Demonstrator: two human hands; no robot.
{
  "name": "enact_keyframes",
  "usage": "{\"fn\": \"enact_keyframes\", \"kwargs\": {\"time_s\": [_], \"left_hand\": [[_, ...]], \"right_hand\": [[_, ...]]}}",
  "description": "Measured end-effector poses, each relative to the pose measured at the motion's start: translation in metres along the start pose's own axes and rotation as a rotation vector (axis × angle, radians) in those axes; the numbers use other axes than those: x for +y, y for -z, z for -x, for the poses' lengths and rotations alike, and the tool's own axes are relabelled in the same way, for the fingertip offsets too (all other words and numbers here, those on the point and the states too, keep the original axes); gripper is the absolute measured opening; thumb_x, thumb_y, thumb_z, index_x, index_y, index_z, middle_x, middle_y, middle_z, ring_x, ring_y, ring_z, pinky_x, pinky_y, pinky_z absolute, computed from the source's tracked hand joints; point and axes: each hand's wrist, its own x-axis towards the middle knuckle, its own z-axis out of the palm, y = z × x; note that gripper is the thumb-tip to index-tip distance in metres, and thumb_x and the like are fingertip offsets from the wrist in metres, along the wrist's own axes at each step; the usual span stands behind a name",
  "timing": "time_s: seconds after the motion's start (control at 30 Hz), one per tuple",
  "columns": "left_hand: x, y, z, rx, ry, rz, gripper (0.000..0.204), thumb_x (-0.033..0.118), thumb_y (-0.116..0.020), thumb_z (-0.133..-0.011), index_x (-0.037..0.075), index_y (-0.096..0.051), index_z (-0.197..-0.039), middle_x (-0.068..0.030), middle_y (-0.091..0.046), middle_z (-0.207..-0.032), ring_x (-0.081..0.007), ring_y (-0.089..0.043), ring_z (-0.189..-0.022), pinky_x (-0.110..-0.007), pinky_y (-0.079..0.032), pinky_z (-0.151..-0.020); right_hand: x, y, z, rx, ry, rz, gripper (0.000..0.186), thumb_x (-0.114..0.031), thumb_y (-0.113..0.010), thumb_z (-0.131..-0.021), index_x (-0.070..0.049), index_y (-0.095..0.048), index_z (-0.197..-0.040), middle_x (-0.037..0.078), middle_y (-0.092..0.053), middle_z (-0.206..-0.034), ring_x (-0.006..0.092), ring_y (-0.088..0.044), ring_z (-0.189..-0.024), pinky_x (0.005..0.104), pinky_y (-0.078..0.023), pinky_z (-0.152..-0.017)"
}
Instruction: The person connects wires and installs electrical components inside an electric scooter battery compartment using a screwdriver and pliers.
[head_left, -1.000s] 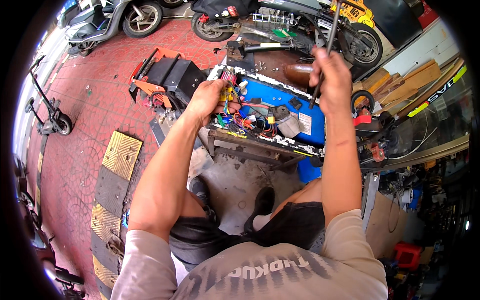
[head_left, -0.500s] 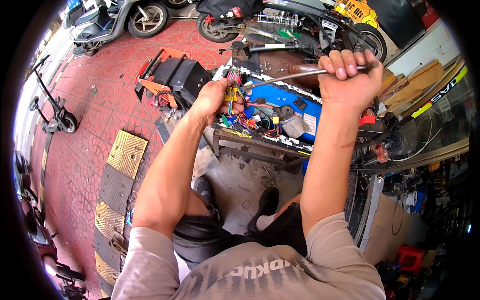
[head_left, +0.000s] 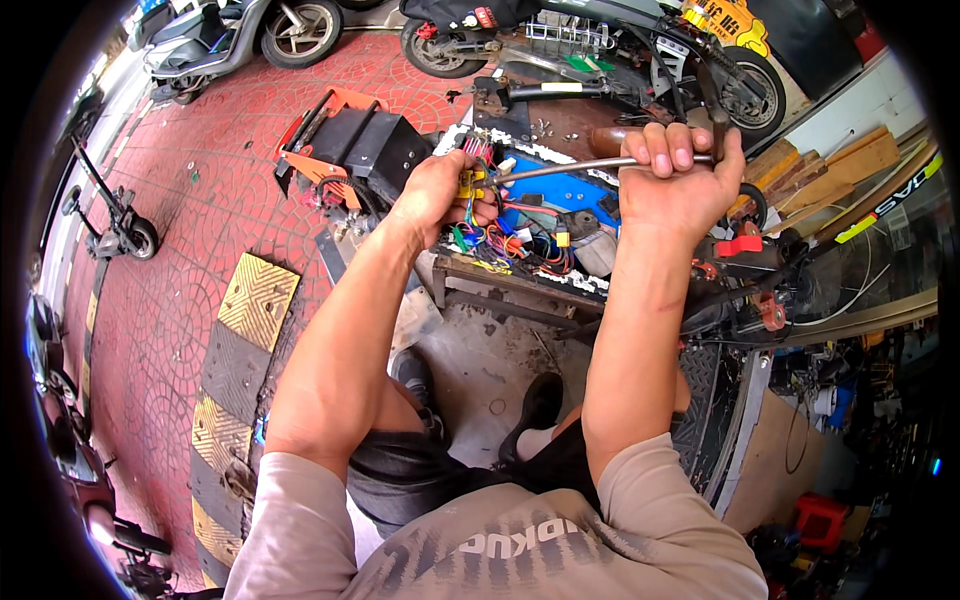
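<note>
Head view shows both hands of the person in front of the body, the left hand (head_left: 438,195) and the right hand (head_left: 680,192), well apart from each other. The left hand is bent around a small yellow piece (head_left: 470,184) and pinches it; the piece lies at the fingertips, on the side toward the right hand. Exactly how the hidden fingers hold it, I cannot tell. The right hand is closed, its fingers curled over a metal rod (head_left: 570,170). From this hand the rod goes across to the left hand, and its thin end arrives at the yellow piece. If it touches the piece or is just beside it, I cannot tell.

Just below the fingers of the left hand lies a tangle of coloured wires (head_left: 490,240), and some red wires (head_left: 480,148) are just above them. Between the two hands, under the rod, there is a blue pack (head_left: 570,190). Nearer to the body than the rod, also between the hands, are a yellow plug (head_left: 562,240) and a grey pouch (head_left: 598,252). To the left of the left hand and farther away stands a black box (head_left: 375,145). To the right of the right hand lie wood pieces (head_left: 850,158), and a red clamp (head_left: 740,244) is near the wrist.
</note>
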Motion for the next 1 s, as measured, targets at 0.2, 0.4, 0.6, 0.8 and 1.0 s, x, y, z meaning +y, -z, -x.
{"fn": "enact_keyframes", "kwargs": {"time_s": [0.2, 0.4, 0.6, 0.8, 1.0], "left_hand": [[-0.002, -0.009, 0.003, 0.07, -0.021, 0.063, 0.041, 0.034, -0.039, -0.11, -0.003, -0.057, -0.105, -0.017, -0.068, -0.079, -0.0266, -0.068, -0.06, -0.036, -0.059, -0.053], [0.001, -0.013, 0.001, 0.099, 0.015, 0.138, 0.042, 0.032, -0.033, -0.111, -0.003, -0.056, -0.101, -0.0178, -0.067, -0.076, -0.0257, -0.059, -0.053, -0.038, -0.05, -0.046], [-0.003, -0.019, -0.004, 0.16, -0.018, 0.076, 0.039, 0.025, -0.031, -0.109, -0.003, -0.056, -0.098, -0.0158, -0.064, -0.071, -0.0234, -0.056, -0.048, -0.035, -0.044, -0.043], [0.004, -0.026, 0.008, 0.197, -0.068, -0.1, 0.039, 0.024, -0.031, -0.107, 0.001, -0.058, -0.091, -0.0113, -0.061, -0.065, -0.0199, -0.051, -0.043, -0.033, -0.04, -0.04], [0.008, -0.021, -0.002, 0.151, 0.024, -0.074, 0.04, 0.028, -0.035, -0.107, 0.0, -0.06, -0.094, -0.0129, -0.062, -0.065, -0.0215, -0.052, -0.043, -0.032, -0.044, -0.039]], "right_hand": [[-0.009, -0.013, 0.021, 0.294, 0.05, -0.17, 0.027, -0.031, -0.048, -0.11, -0.009, -0.058, -0.098, 0.004, -0.062, -0.088, 0.0213, -0.06, -0.083, 0.0469, -0.042, -0.094], [-0.023, 0.004, 0.055, 0.159, -0.015, -0.337, 0.018, -0.021, -0.052, -0.108, -0.008, -0.062, -0.1, -0.002, -0.066, -0.091, 0.0173, -0.06, -0.083, 0.0463, -0.041, -0.102], [-0.036, 0.013, 0.048, -0.053, -0.125, -0.201, 0.016, -0.012, -0.047, -0.1, -0.007, -0.06, -0.092, 0.0, -0.058, -0.076, 0.0159, -0.048, -0.065, 0.0405, -0.042, -0.086], [-0.045, 0.016, 0.05, -0.352, -0.199, -0.097, 0.018, -0.013, -0.049, -0.1, -0.002, -0.062, -0.108, -0.003, -0.05, -0.064, 0.0119, -0.041, -0.055, 0.0355, -0.04, -0.073], [-0.065, -0.004, 0.028, -0.662, -0.191, 0.68, 0.032, -0.019, -0.048, -0.106, 0.002, -0.06, -0.127, 0.002, -0.058, -0.072, 0.0143, -0.058, -0.072, 0.0361, -0.047, -0.086]]}}
